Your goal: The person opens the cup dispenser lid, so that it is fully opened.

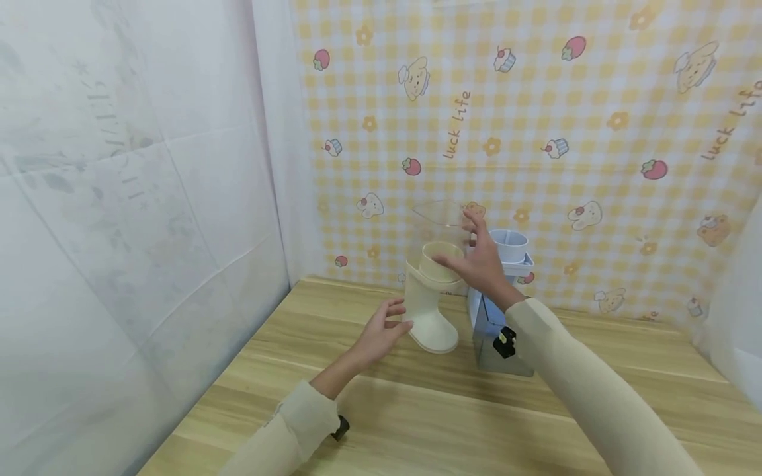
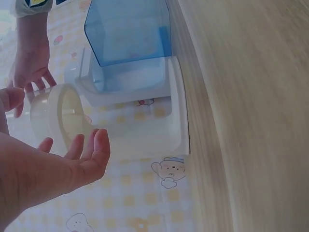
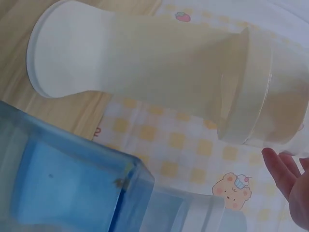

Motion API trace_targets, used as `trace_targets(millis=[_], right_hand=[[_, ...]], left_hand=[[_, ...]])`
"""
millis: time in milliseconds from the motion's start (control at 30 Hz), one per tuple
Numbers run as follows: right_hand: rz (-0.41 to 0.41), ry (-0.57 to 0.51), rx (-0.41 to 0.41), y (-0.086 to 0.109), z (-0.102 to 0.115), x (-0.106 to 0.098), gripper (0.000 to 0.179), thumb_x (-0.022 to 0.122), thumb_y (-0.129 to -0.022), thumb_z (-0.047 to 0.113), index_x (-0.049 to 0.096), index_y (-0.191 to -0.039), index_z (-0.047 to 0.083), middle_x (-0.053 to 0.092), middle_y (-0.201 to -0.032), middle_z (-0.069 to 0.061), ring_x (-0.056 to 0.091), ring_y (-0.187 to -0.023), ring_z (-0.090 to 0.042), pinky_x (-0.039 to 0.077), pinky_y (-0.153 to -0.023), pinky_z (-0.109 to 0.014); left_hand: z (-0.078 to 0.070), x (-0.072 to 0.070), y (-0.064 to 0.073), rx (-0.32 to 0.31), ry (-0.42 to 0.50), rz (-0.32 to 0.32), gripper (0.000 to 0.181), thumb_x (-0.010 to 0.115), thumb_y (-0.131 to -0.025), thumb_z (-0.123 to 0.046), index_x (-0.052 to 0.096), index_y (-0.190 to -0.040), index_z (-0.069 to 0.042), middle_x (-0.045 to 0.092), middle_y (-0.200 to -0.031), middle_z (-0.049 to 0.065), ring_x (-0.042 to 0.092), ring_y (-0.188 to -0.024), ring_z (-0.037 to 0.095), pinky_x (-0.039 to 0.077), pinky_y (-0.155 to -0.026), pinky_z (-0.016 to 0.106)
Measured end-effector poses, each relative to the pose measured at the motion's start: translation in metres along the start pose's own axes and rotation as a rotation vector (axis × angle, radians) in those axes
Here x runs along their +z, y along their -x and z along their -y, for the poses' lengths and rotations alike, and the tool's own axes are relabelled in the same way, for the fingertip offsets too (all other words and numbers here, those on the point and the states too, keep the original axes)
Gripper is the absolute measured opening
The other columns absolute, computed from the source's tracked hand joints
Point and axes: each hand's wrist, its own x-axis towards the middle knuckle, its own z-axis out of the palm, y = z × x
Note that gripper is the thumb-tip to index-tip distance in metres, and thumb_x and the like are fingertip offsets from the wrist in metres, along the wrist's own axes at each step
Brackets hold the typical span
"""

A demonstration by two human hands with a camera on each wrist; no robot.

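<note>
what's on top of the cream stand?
A cream cylinder, with a clear container rising above it. The right hand covers part of both, so what lies behind it is hidden; can't tell if the container is fully seated.

Left hand (image 1: 381,334) and right hand (image 1: 483,264) bare. Both sleeves (image 1: 595,383) plain cream, creased near the cuffs (image 1: 312,411). Small black device (image 1: 505,345) at each cuff, the right one yellow-marked.
</note>
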Motion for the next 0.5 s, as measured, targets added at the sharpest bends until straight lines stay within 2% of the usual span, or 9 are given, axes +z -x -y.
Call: trace_targets(millis=[167, 333, 500], right_hand=[[0.018, -0.026, -0.036, 0.009, 0.002, -0.007, 0.106, 0.091, -0.072, 0.028, 0.026, -0.155, 0.026, 0.051, -0.133, -0.023, 0.058, -0.108, -0.044, 0.051, -0.084, -0.057], [0.034, -0.032, -0.048, 0.019, 0.004, -0.013, 0.107, 0.09, -0.072, 0.028, 0.024, -0.156, 0.03, 0.048, -0.139, -0.023, 0.058, -0.109, -0.043, 0.056, -0.074, -0.052], [0.055, -0.082, -0.073, 0.028, 0.007, -0.021, 0.106, 0.09, -0.073, 0.02, 0.025, -0.157, 0.028, 0.047, -0.143, -0.021, 0.059, -0.11, -0.042, 0.056, -0.064, -0.029]], left_hand=[[-0.001, -0.006, 0.002, 0.019, -0.009, -0.016, 0.063, 0.056, -0.101, -0.022, 0.026, -0.151, -0.001, 0.036, -0.148, 0.027, 0.046, -0.125, 0.043, 0.044, -0.098, 0.06], [-0.002, -0.009, 0.005, 0.015, -0.001, 0.011, 0.061, 0.056, -0.101, -0.023, 0.027, -0.151, -0.004, 0.036, -0.148, 0.026, 0.047, -0.125, 0.042, 0.043, -0.099, 0.061], [-0.001, -0.012, 0.01, 0.022, -0.006, 0.006, 0.06, 0.057, -0.101, -0.022, 0.028, -0.151, -0.008, 0.037, -0.148, 0.023, 0.05, -0.124, 0.039, 0.044, -0.1, 0.059]])
